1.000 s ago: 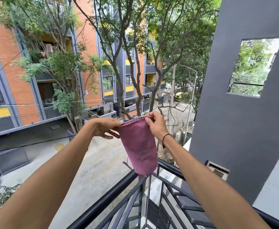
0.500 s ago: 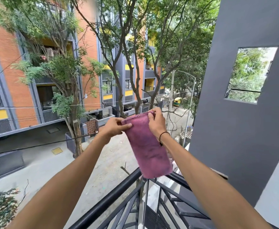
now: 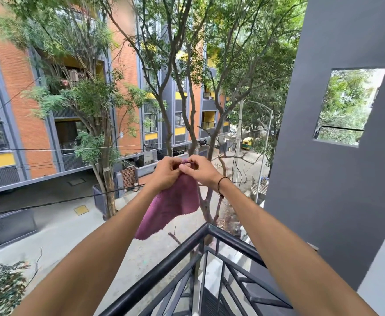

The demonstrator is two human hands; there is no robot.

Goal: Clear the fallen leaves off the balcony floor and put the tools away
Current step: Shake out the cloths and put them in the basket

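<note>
Both hands meet at the top edge of a purple cloth (image 3: 172, 206), the left hand (image 3: 166, 173) and right hand (image 3: 198, 169) touching each other, each grip pinched shut on bunched fabric at about the same spot. The cloth hangs limp below the knuckles, out beyond the black balcony railing (image 3: 180, 245) and clear of it, its lower corner trailing toward the left forearm. By its drape it looks light, soft and floppy, likely a nubbly cleaning rag; it should not slip in dry fingers, but it will swing and catch any breeze. Holding it at the two upper corners, spread apart, would seem the surest way to shake or fold it; a single pinch over open air risks dropping it to the street (image 3: 57, 226) far below. A thin black band (image 3: 221, 185) circles the right wrist. To the right stands a grey wall (image 3: 323, 179) with a rectangular opening; across the lane, trees front an orange brick building (image 3: 34, 124). The balcony floor is out of view.
</note>
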